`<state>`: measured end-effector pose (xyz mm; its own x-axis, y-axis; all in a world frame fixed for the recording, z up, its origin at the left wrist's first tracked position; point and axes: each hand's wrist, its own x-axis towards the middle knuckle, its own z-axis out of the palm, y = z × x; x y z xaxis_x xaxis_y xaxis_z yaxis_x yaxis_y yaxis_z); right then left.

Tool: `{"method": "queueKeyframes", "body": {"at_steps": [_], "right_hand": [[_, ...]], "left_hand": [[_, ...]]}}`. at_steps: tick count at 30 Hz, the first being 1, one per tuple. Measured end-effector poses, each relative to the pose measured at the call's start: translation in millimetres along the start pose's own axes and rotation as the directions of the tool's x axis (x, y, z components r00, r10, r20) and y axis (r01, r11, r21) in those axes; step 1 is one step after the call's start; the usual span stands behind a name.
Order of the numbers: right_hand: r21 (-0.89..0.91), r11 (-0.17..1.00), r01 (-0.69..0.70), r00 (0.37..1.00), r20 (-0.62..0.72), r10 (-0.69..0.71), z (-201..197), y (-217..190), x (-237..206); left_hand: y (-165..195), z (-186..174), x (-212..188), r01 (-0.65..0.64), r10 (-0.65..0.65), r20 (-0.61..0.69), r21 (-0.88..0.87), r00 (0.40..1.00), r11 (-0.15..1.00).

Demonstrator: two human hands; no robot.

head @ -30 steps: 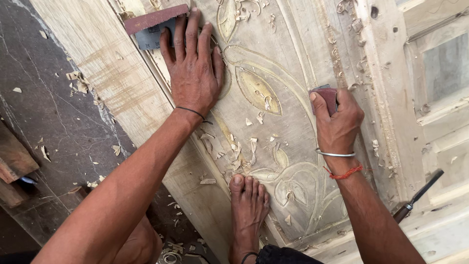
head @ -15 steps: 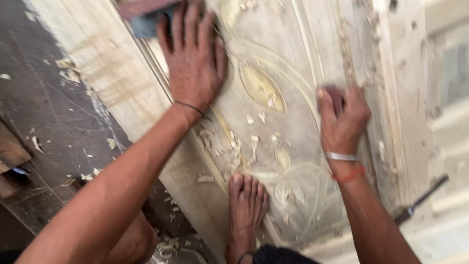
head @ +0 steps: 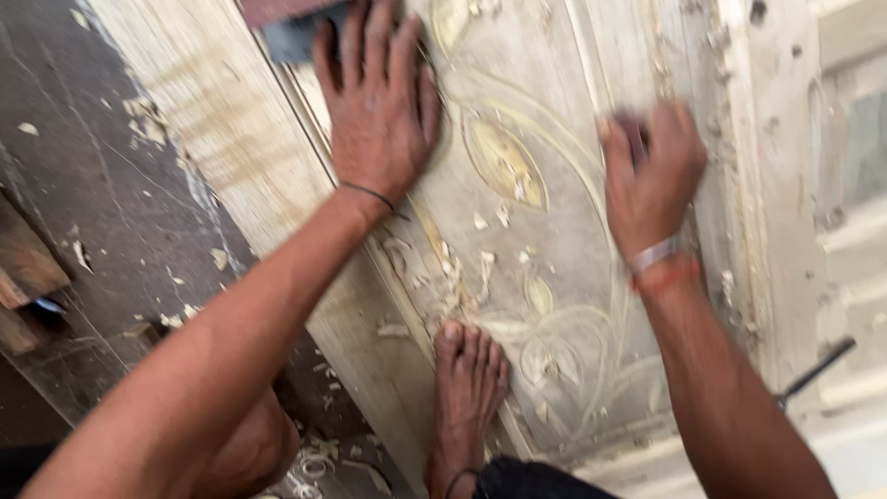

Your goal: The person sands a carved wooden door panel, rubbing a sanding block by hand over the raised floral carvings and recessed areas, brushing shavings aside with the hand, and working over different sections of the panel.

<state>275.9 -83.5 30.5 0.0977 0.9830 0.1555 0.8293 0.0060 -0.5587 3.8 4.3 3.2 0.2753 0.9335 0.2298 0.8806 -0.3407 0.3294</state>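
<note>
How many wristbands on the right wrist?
2: a silver bangle nearer the right hand, and a red cord just below it toward the forearm. More may be hidden underneath.

Dark stone floor (head: 102, 212) fills the left of the frame, scattered with pale wood chips (head: 148, 106). Brown wood offcuts (head: 28, 268) at the left edge. Bare foot (head: 469, 388) rests low centre. Curled shavings (head: 314, 462) lie at the bottom, left of the foot. Dark slim tool handle (head: 813, 371) at lower right. Reddish flat piece (head: 277, 11) at the top edge, partly cut off.
</note>
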Motion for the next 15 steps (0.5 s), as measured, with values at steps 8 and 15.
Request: {"method": "queueKeyframes", "body": {"at_steps": [8, 15], "right_hand": [[0.022, 0.999, 0.023, 1.000, 0.011, -0.023, 0.9, 9.3, -0.9], [-0.023, 1.000, -0.010, 0.999, 0.046, 0.012, -3.6, 8.9, -6.4]], "left_hand": [[-0.5, -5.4, 5.7, -0.025, 0.026, -0.049, 0.022, 0.998, 0.999], [1.4, -5.6, 7.1, -0.013, 0.013, -0.005, -0.042, 1.000, 0.999]]}}
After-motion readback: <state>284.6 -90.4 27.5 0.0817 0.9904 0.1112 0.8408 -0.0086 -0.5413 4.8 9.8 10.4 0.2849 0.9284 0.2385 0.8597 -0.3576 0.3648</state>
